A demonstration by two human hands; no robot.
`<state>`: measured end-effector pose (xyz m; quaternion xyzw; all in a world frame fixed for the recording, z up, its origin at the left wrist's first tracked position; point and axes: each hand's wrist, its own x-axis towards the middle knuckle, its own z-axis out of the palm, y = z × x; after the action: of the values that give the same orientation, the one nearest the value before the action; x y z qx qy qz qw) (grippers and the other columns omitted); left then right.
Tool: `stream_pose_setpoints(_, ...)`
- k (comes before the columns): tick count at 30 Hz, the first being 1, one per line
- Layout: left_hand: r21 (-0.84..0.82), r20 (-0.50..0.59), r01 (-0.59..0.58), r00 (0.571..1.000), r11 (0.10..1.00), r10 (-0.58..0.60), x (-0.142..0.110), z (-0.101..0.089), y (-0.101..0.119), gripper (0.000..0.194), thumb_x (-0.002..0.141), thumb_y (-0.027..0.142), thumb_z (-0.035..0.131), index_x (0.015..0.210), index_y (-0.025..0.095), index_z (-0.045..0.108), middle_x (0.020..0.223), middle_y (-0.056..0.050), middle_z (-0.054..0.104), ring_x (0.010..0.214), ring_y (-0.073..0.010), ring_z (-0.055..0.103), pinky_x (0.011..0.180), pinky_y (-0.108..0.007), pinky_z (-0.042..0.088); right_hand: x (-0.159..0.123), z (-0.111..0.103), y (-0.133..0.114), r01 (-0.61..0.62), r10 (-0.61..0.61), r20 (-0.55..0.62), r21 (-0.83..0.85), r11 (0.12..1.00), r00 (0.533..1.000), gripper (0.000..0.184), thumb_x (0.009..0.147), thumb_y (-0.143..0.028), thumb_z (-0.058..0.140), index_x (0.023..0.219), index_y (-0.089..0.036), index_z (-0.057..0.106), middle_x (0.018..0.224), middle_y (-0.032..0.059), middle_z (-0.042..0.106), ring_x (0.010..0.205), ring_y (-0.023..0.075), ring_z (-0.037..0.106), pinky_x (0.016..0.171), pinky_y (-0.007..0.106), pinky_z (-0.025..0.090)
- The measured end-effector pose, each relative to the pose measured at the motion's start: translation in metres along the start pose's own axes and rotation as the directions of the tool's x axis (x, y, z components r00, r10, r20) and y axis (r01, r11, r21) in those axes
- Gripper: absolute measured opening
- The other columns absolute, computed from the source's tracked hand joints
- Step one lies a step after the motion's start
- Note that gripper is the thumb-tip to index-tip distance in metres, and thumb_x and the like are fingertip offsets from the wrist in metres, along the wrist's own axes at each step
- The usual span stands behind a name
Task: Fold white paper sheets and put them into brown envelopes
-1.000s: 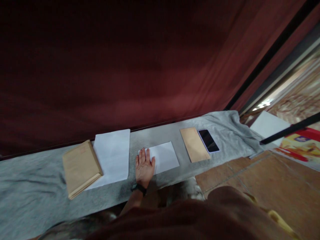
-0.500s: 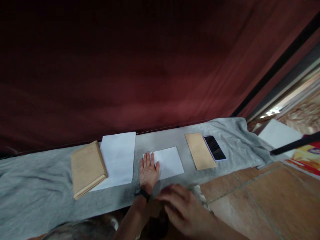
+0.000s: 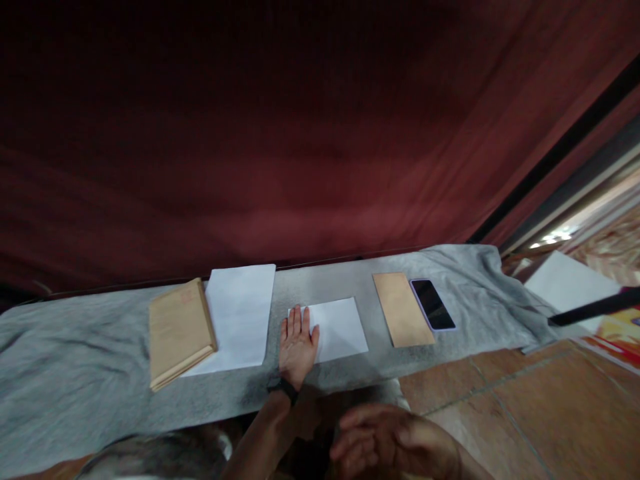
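My left hand [image 3: 297,343] lies flat, fingers stretched out, on the left end of a small white sheet of paper [image 3: 343,330], which looks folded. A dark band circles that wrist. Lower in view, near my lap and off the cloth, my right hand [image 3: 385,437] hangs with loosely bent fingers and nothing visible in it. Right of the white paper lies a brown envelope [image 3: 403,310]. At the left, a stack of brown envelopes [image 3: 180,327] overlaps the edge of a larger pile of white paper [image 3: 240,317].
A grey cloth [image 3: 90,360] covers the long narrow surface. A phone [image 3: 433,305] with a purple edge lies beside the single envelope. Behind stands a dark red curtain [image 3: 300,167]. Brown floor tiles [image 3: 490,400] and a dark bar [image 3: 595,307] are at the right.
My right hand has moved down and slightly right, away from the surface's front edge. My left hand stays flat on the paper. The view has shifted slightly.
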<state>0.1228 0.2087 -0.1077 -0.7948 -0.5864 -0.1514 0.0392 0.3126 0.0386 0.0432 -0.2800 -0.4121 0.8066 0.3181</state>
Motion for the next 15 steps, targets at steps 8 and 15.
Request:
stream_pose_setpoints(8, -0.001, 0.008, 0.006, 1.0, 1.0, -0.006, 0.0, 0.002, 0.0, 0.06, 0.1, 0.039, 0.039, 0.152, 0.009, 0.04, 0.158, -0.02, 0.036, 0.15, -0.0324, 0.03, 0.12, -0.052, 0.028, 0.087, -0.071, 0.044, 0.007, -0.494, -0.493, -0.702, 0.712, 0.716, 0.045, 0.102, -0.051, 0.037, 0.106, -0.02, 0.069, 0.111, 0.009, 0.072, 0.108, 0.0219, 0.066, 0.1, 0.039, 0.05)
stream_pose_setpoints(15, 0.005, 0.016, -0.004, 1.0, 1.0, 0.004, 0.0, -0.001, -0.001, 0.06, 0.1, 0.039, 0.037, 0.152, 0.01, 0.039, 0.158, -0.019, 0.037, 0.151, -0.0312, 0.028, 0.12, -0.053, 0.029, 0.159, -0.111, 0.061, -0.265, -0.647, -0.233, -0.963, 0.049, 0.726, 0.048, 0.105, -0.034, 0.032, 0.141, -0.009, 0.053, 0.149, 0.0179, 0.051, 0.143, 0.0266, 0.041, 0.118, 0.048, 0.034)
